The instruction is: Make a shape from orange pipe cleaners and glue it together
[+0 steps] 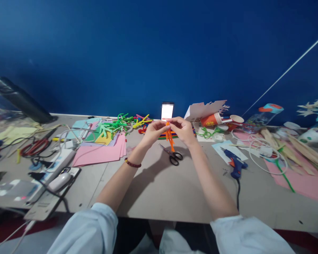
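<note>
Between my two hands hang several orange pipe cleaners, their upper ends pinched together at the fingertips. My left hand is closed on them from the left, with a beaded bracelet on that wrist. From the right, my right hand pinches the same orange bundle. Black-handled scissors lie on the table just below the hanging ends. Behind my hands, a bundle of coloured pipe cleaners is partly hidden. A lit phone stands upright against the blue wall.
Green pipe cleaners and pink paper sheets lie to the left, near a power strip. On the right are a blue glue gun, orange paper cups, a white cable and a clear jar. The table's front edge runs below my forearms.
</note>
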Demonstrator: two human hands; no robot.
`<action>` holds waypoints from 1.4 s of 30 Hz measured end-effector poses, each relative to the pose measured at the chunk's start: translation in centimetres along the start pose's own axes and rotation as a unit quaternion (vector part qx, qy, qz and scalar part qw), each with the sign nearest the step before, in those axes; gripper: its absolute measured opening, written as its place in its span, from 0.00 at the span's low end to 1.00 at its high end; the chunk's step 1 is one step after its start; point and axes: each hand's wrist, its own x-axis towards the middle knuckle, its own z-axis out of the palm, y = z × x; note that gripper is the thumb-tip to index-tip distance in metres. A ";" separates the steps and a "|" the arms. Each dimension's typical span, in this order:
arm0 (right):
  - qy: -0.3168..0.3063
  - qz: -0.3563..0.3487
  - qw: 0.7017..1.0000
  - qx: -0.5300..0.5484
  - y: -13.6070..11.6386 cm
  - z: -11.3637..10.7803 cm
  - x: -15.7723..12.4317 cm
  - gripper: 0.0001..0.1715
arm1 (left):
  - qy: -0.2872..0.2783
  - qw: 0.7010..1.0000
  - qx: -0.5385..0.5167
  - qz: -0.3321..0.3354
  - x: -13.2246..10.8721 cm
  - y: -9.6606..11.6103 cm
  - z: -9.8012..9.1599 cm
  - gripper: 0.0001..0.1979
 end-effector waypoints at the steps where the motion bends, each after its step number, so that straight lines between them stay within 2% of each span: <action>1: -0.001 0.011 1.000 0.005 0.1 0.0 0.0 0.09 | 0.003 1.000 0.001 -0.003 0.0 0.0 0.0 0.15; 8: 0.005 0.110 0.992 0.068 -0.3 -0.4 0.2 0.12 | 0.011 1.000 0.024 -0.006 0.0 -0.1 0.1 0.15; 10: 0.006 0.118 0.991 0.069 -0.5 -0.6 0.2 0.12 | 0.010 0.999 0.031 0.000 0.0 -0.2 0.0 0.14; 14: -0.030 0.118 0.991 0.057 -0.6 -1.0 0.2 0.12 | 0.015 0.998 0.056 0.039 0.1 -0.7 -0.1 0.14; 17: -0.046 0.126 0.989 0.065 -0.7 -1.1 0.2 0.12 | 0.030 0.989 0.123 0.078 0.1 -1.1 -0.3 0.11; 21: -0.045 0.146 0.987 0.053 -0.8 -0.8 0.1 0.12 | 0.055 0.961 0.239 0.125 0.0 -1.6 -0.6 0.11; 25: -0.033 0.165 0.985 0.032 -0.5 -0.6 0.1 0.13 | 0.068 0.940 0.307 0.134 -0.1 -1.7 -0.5 0.11; 27: -0.020 0.164 0.986 0.027 -0.2 -0.6 0.2 0.13 | 0.062 0.948 0.288 0.117 -0.1 -1.6 -0.2 0.12; 30: -0.012 0.163 0.986 0.043 0.0 -0.9 0.2 0.13 | 0.025 0.985 0.160 0.057 0.1 -1.3 -0.1 0.15; 32: -0.019 0.171 0.983 0.064 -0.1 -1.2 0.2 0.12 | -0.009 0.997 0.082 0.011 0.2 -1.1 -0.4 0.16; 36: -0.061 0.191 0.978 0.062 -0.8 -1.8 0.1 0.13 | -0.077 0.993 0.058 -0.067 0.3 -1.0 -1.4 0.16; 39: -0.085 0.193 0.976 0.048 -1.2 -2.2 0.1 0.13 | -0.129 0.986 0.048 -0.095 0.2 -0.9 -1.6 0.17; 42: -0.088 0.197 0.976 0.034 -1.3 -2.5 0.0 0.14 | -0.141 0.982 0.034 -0.123 0.0 -0.9 -1.3 0.17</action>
